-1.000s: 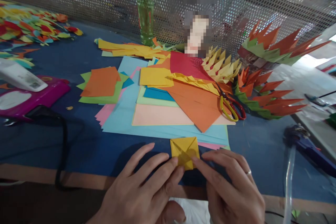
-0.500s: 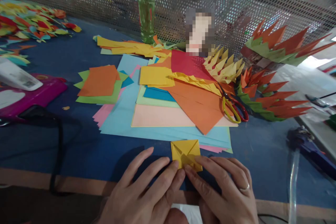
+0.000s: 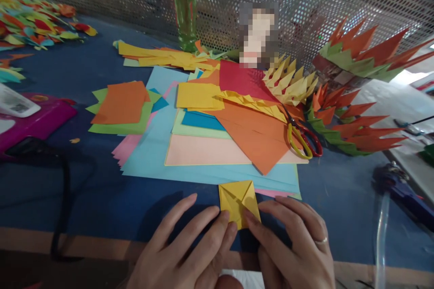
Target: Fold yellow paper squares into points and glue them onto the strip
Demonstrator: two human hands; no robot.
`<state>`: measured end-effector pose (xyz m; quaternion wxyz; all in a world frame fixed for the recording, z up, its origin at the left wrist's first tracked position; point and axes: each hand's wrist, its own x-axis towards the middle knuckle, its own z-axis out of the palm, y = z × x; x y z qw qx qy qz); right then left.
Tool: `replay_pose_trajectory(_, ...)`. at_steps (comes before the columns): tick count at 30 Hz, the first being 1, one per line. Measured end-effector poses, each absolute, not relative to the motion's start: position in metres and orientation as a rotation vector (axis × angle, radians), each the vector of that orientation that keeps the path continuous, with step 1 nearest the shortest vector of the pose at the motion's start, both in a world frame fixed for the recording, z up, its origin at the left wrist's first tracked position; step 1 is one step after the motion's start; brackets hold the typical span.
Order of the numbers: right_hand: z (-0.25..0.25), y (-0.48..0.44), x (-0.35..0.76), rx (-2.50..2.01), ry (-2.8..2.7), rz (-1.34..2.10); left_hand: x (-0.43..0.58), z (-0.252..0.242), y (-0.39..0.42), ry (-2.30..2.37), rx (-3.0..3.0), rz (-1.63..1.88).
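Both hands (image 3: 188, 248) (image 3: 294, 239) touch a folded yellow square (image 3: 238, 195).

**Location Type: Paper-Craft Workspace**

The location is a craft workspace of the workshop kind; the building type cannot be determined. Identifying features are as follows. The blue surface (image 3: 342, 226) carries layered coloured sheets (image 3: 217, 151), scissors (image 3: 293, 123) and, at far left, a heap of paper pieces (image 3: 37, 22). Orange-and-green spiked paper pieces (image 3: 352, 137) sit at right. A yellow folded square (image 3: 240, 192) lies near the front edge. A magenta device (image 3: 47, 117) with a black cable (image 3: 64, 198) is located at left. A perforated screen (image 3: 217, 4) bounds the far side
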<state>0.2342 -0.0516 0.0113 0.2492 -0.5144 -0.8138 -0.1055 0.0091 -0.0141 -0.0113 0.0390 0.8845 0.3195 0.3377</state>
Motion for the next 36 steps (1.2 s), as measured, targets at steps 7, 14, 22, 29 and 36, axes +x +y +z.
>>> replay_pose_trajectory(7,0.012,-0.052,0.234,-1.405,-2.183,-0.141,0.015,-0.007,-0.016,1.003,2.651,1.087)
replay_pose_trajectory(14,0.031,-0.043,0.219,-1.431,-2.072,0.012,0.015,-0.013,-0.014,0.925,2.683,1.332)
replay_pose_trajectory(22,0.041,-0.015,0.206,-1.523,-2.248,0.009,0.013,-0.013,-0.014,0.888,2.670,1.325)
replay_pose_trajectory(29,0.047,-0.010,0.211,-1.569,-2.211,0.106,0.011,-0.009,-0.014,0.877,2.637,1.289)
replay_pose_trajectory(36,0.045,-0.011,0.218,-1.525,-2.220,0.053,0.015,-0.021,-0.016,0.883,2.585,1.428)
